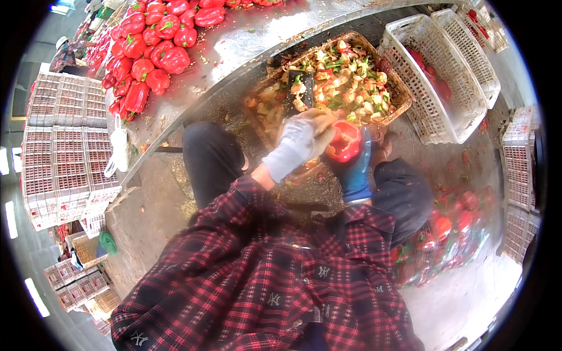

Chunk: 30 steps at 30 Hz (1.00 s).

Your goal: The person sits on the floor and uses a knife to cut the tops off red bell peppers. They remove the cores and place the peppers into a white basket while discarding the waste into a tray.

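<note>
My right hand (pixel 359 169), in a blue glove, holds a red bell pepper (pixel 337 151) whose open, hollow end faces up. Close against the pepper's left side is my left hand (pixel 300 138) in a white, yellow-stained glove. Its fingers are curled and blurred, and whether they hold anything is hidden. Beyond both hands lies a dirty shallow tray (pixel 401 105) heaped with cut pepper cores (pixel 342 83) with green stems. A dark strip (pixel 307 94) crosses the tray's left part, and a pale core (pixel 298 87) with its stem rests on it.
Whole red peppers (pixel 149 52) are piled on a metal table (pixel 246 39). At right stands a white plastic crate (pixel 456 101) with red peppers inside. A bag of peppers (pixel 448 232) sits beside my right leg. Stacked crates (pixel 66 162) rise at left; a person (pixel 68 57) is farther back.
</note>
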{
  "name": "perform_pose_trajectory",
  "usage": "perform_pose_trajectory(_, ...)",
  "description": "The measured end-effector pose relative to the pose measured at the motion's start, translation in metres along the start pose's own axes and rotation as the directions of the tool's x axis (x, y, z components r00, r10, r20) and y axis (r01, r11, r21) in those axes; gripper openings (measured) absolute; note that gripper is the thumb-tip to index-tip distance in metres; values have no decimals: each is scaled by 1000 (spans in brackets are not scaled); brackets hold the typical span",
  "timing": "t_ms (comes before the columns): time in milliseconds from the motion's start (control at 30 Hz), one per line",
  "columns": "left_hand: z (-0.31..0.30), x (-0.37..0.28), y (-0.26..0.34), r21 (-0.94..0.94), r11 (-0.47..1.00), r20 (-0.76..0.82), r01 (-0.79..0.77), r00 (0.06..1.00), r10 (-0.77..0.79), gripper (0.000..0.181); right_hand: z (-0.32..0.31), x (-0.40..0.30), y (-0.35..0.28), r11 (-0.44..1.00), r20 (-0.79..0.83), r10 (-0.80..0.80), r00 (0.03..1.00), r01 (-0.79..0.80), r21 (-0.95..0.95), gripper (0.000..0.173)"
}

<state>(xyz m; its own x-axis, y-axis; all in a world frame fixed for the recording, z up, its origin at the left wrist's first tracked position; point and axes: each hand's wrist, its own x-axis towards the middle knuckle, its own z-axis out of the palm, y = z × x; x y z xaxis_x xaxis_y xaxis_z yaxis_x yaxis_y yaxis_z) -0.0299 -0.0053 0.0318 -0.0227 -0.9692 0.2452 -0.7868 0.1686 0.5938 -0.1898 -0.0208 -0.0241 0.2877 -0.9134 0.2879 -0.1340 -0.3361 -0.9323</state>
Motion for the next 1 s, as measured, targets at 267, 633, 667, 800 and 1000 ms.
perform_pose_trajectory(267, -5, 16, 25, 434, 896, 413, -90, 904, -109, 25, 4, -7, 19, 281, 360, 509, 782, -546, 789, 48)
perform_pose_trajectory(633, 48, 18, -47, 335, 822, 349, 461, 749, -563, 28, 15, -5, 6, 26, 428, 585, 689, -543, 839, 37)
perform_pose_trajectory(667, 38, 18, -50, 312, 821, 365, 478, 737, -568, 28, 10, -2, -4, 134, 381, 524, 762, -516, 846, 38)
perform_pose_trajectory(800, -22, 2, -62, 415, 814, 255, 406, 807, -533, 28, 14, 9, 1, -223, 503, 514, 695, -458, 860, 41)
perform_pose_trajectory(1000, -27, -41, -70, 27, 984, 389, 179, 905, -175, 39, 50, 32, -25, 26, 531, 490, 691, -621, 783, 40)
